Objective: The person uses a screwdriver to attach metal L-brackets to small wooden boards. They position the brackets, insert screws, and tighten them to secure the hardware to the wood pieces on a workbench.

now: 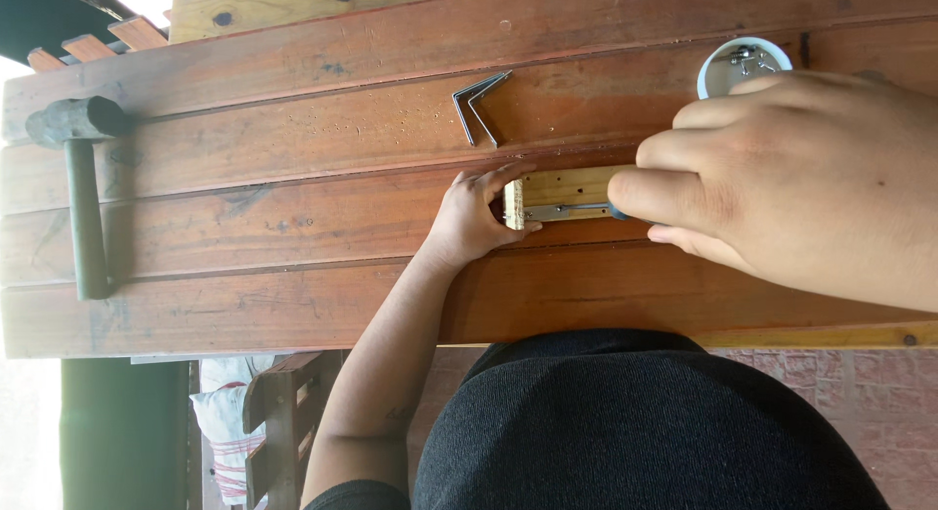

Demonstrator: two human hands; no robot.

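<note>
A small pale wooden block (pixel 562 188) with a metal strip (pixel 567 212) along one side lies on the reddish plank table (pixel 293 217). My left hand (pixel 474 217) grips the block's end, fingers on one side and thumb on the other. My right hand (pixel 791 178), large and close to the camera, covers the block's other end with fingers curled. A dark tip shows under its fingertips on the metal strip; whatever it holds is otherwise hidden.
Two bent metal rods (pixel 479 105) lie just beyond the block. A white cup (pixel 718 65) with metal hardware stands behind my right hand. A dark hammer (pixel 83 178) rests at the table's left end. A wooden chair (pixel 283 412) and brick floor (pixel 860 383) show below.
</note>
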